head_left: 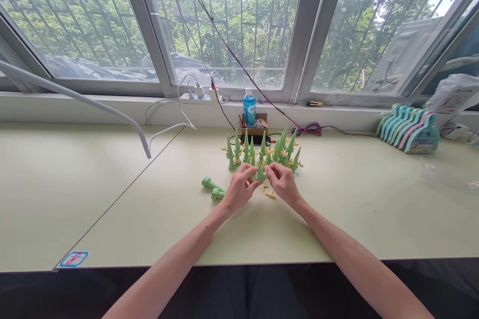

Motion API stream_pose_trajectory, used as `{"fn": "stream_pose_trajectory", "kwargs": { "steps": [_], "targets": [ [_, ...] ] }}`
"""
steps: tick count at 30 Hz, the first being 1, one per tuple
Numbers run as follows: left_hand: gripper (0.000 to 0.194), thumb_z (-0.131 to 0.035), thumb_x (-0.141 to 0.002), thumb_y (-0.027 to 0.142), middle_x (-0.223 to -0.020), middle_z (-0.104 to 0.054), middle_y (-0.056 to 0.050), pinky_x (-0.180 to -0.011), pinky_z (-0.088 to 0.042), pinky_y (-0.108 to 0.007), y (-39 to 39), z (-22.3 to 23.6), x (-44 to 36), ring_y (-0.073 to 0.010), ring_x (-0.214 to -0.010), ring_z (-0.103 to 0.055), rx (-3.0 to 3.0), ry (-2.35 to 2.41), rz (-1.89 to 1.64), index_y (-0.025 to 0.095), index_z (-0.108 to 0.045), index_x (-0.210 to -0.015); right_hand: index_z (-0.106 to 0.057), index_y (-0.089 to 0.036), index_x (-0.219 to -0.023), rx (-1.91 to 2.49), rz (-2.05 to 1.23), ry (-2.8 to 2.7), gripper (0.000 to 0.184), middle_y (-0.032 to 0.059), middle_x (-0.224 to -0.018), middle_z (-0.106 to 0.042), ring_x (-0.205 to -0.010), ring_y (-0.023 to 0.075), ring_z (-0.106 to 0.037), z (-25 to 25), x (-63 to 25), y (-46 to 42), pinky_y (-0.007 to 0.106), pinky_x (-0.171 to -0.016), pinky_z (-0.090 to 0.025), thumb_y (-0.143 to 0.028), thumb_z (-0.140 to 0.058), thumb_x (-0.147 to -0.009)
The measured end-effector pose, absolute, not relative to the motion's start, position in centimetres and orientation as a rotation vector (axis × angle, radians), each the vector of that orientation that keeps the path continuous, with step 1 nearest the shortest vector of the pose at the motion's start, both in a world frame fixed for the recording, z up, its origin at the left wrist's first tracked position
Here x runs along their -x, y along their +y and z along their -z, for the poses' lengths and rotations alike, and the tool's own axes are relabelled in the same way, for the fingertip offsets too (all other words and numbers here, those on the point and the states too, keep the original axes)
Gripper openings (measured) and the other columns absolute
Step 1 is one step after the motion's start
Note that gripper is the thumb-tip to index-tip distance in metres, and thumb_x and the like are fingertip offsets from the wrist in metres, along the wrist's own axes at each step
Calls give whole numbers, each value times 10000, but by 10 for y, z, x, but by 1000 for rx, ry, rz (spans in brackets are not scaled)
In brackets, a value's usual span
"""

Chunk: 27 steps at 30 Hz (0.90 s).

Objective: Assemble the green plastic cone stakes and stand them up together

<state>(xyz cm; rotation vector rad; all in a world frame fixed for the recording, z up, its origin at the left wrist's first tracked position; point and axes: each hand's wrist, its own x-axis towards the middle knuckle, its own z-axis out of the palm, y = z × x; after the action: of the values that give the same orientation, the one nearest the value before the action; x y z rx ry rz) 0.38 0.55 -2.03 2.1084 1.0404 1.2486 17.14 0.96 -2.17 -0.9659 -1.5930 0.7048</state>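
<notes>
Here, at the middle of the pale table (149,219), one green plastic spike (259,171) is held point up between the two hands, just on the near side of a cluster of upright green spikes (262,145). Its sides are clamped by the thumb and fingers of the left hand (238,190). By the right hand (284,184) the other side is worked, fingertips drawn close beside a small yellow fitting; whether anything is pinched there cannot be told, as the contact is hidden.

For this to be done well, the spike should be gripped low and firmly at its broad part, so that no twist is passed to it. The fitting is best kept square to the wall and pressed evenly, since a slanted push could probably bend it. Elbow room matters too: the standing spikes are close and could be tipped by a knuckle.

Near the hands, loose yellow fittings (270,195) are scattered, and to the left two green spikes (211,184) are laid down.

On to the containers: at the far side, an open cardboard box (264,120) is seen, with a labelled bottle (249,108) of blue liquid apparently stood in it, beside crumpled contents that cannot be made out.
</notes>
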Motion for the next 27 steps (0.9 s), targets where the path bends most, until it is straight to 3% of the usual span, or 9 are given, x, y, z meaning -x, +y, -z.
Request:
{"fn": "stream_pose_trajectory", "kwargs": {
  "steps": [4,7,10,14,19,27],
  "targets": [
    [329,-670,-799,328,-1020,-539,-52,-405,-433,-175,3,15,-6,-70,-570,-550,-1877,1091,-1177,203,-530,-1069,-524,-186,-744,970,-662,-1569,294,-40,-567,-394,-497,100,-348,21,-171,10,233,-461,-287,-406,-497,-937],
    [439,-675,-788,444,-908,-569,-33,-367,-438,-195,2,10,-6,-98,-530,-566,-1612,1021,-1077,205,-472,-1095,-535,-190,-794,958,-656,-1524,274,-38,-581,-413,-492,101,-370,22,-173,11,229,-459,-303,-414,-484,-945],
    [442,-626,-815,523,-739,-581,1,-395,-463,-218,3,5,-6,-112,-498,-563,-1387,946,-1031,196,-456,-1058,-532,-195,-816,933,-664,-1504,260,-36,-596,-420,-486,99,-375,22,-174,11,227,-450,-298,-411,-479,-949],
    [467,-553,-837,608,-671,-609,-12,-410,-440,-208,4,0,-6,-101,-467,-540,-1187,880,-932,179,-474,-1005,-531,-192,-797,877,-655,-1608,253,-34,-607,-421,-496,96,-375,21,-174,10,227,-465,-308,-387,-484,-951],
    [457,-593,-821,592,-686,-608,-17,-453,-447,-196,2,-1,-6,-78,-485,-533,-1178,805,-823,158,-532,-952,-529,-184,-788,848,-670,-1720,258,-29,-635,-437,-506,91,-379,20,-172,7,225,-476,-310,-377,-481,-952],
    [435,-646,-805,531,-638,-567,20,-447,-449,-213,3,6,-3,-87,-467,-523,-1349,870,-955,158,-522,-991,-534,-175,-804,869,-717,-1721,248,-34,-626,-433,-495,88,-360,20,-172,8,228,-471,-312,-384,-497,-934]
  ]
}}
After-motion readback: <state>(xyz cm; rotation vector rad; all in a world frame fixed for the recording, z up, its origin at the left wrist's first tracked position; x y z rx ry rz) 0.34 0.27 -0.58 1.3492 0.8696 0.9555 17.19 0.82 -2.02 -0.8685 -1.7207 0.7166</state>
